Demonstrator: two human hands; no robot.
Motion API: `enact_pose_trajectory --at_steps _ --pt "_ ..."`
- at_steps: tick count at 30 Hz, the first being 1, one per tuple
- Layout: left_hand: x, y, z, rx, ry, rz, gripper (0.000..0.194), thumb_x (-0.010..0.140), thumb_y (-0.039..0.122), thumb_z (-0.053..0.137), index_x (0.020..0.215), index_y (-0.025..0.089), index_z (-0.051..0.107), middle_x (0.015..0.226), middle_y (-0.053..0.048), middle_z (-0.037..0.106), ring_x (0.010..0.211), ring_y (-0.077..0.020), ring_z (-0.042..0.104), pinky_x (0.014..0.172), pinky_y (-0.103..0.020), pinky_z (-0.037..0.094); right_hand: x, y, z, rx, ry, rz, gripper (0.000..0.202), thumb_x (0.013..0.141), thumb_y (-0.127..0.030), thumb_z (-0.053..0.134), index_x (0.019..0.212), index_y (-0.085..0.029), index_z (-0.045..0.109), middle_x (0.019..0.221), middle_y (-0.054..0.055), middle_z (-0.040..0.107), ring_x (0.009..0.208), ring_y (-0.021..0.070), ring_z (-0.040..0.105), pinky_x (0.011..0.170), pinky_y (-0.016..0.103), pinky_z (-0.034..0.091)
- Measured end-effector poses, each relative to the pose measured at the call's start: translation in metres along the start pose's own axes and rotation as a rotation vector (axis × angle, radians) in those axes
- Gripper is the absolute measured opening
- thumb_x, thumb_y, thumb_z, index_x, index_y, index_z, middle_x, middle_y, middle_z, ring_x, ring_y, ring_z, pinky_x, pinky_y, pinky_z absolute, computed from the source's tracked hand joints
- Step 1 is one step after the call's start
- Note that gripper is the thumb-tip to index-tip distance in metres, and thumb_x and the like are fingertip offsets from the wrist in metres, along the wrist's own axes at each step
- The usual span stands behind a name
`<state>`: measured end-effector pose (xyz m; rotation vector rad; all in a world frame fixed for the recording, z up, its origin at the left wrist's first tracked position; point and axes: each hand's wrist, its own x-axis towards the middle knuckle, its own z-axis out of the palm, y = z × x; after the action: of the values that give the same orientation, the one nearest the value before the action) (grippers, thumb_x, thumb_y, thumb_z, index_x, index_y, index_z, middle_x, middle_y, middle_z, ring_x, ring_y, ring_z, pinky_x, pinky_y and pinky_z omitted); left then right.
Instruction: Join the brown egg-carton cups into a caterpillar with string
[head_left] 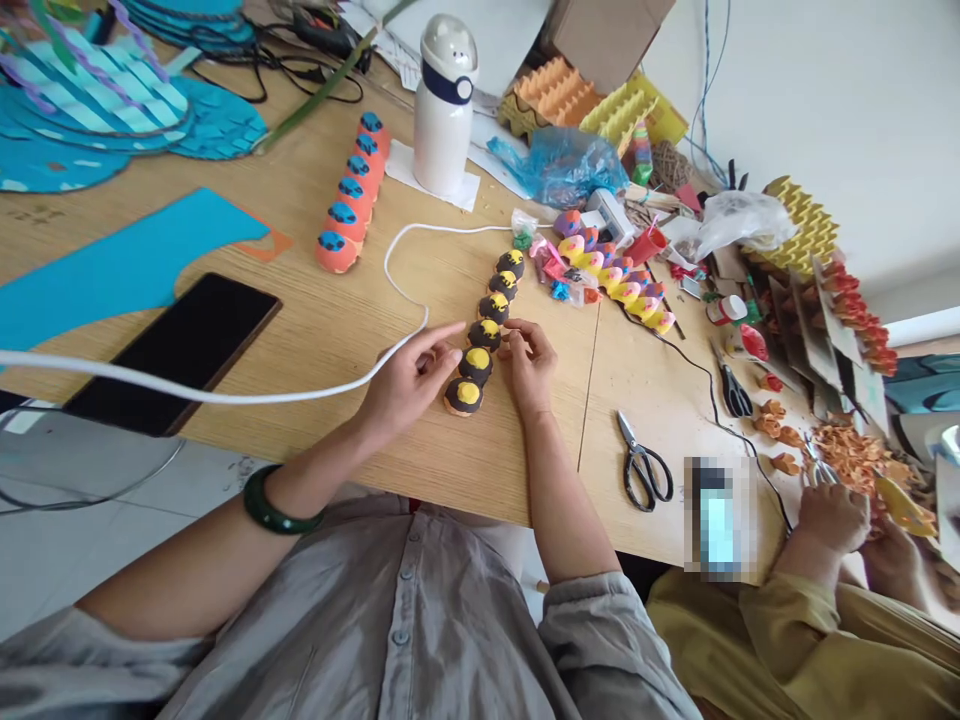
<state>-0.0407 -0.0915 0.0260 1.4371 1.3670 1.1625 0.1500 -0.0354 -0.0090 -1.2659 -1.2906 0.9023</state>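
A row of round, dark-painted egg-carton cups (478, 364) with yellow tops lies on the table between my hands. The farther tops carry dark marks; the two nearest me are plain yellow. My left hand (411, 378) is beside the row on its left, index finger stretched out and thumb apart, nothing held. On the other side, my right hand (531, 366) rests with loosely bent fingers, its tips at the row's edge; whether they touch it I cannot tell. A white cable (322, 396) runs by my left hand.
An orange egg-carton row (354, 195) with blue tops, a white bottle (442, 120), a tablet (180, 345), scissors (643, 468) and yellow-pink cups (619, 278) surround the row. At the right, a co-worker's hands (836, 520) are near orange pieces (847, 455).
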Motion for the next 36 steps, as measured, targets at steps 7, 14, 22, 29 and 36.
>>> enact_pose_trajectory --at_steps 7,14,22,29,36 --pt "0.07 -0.029 0.012 0.045 -0.176 0.02 0.068 0.079 0.045 0.075 0.139 0.015 0.068 0.085 -0.001 0.063 0.061 -0.0107 0.05 0.062 -0.026 0.044 0.006 0.007 -0.001 0.027 -0.069 -0.013 0.026 0.09 -0.045 0.066 0.098 -0.022 0.072 0.097 0.001 0.071 0.064 0.009 0.058 0.057 0.023 0.049" --pt "0.079 -0.033 0.011 -0.006 -0.279 -0.015 0.065 0.073 0.047 0.081 0.13 0.017 0.075 0.081 0.0 0.061 0.064 -0.0112 0.047 0.062 -0.026 0.042 0.007 0.008 0.0 -0.02 -0.096 -0.049 0.027 0.093 -0.048 0.065 0.097 -0.022 0.073 0.1 0.004 0.07 0.083 0.0139 0.064 0.061 0.023 0.052" --pt "0.08 -0.033 0.012 0.005 -0.303 0.012 0.059 0.078 0.05 0.078 0.126 0.015 0.078 0.078 -0.001 0.063 0.065 -0.0123 0.048 0.065 -0.028 0.042 0.006 0.006 0.001 -0.024 -0.093 -0.058 0.022 0.095 -0.044 0.065 0.096 -0.023 0.072 0.098 0.003 0.068 0.08 0.0131 0.064 0.06 0.024 0.051" --pt "0.081 -0.032 0.011 -0.017 -0.317 -0.027 0.06 0.08 0.053 0.076 0.125 0.015 0.078 0.088 -0.006 0.073 0.074 -0.0156 0.059 0.07 -0.029 0.047 0.006 0.006 0.001 -0.041 -0.09 -0.069 0.022 0.095 -0.043 0.064 0.096 -0.024 0.073 0.1 0.003 0.07 0.084 0.0142 0.065 0.059 0.025 0.051" --pt "0.081 -0.03 0.007 -0.082 -0.371 -0.062 0.058 0.08 0.049 0.075 0.126 0.014 0.076 0.097 -0.008 0.076 0.084 -0.0194 0.066 0.08 -0.033 0.052 0.004 0.004 0.004 -0.08 -0.075 -0.092 0.024 0.094 -0.048 0.066 0.094 -0.024 0.072 0.097 0.003 0.069 0.081 0.0141 0.063 0.059 0.025 0.051"
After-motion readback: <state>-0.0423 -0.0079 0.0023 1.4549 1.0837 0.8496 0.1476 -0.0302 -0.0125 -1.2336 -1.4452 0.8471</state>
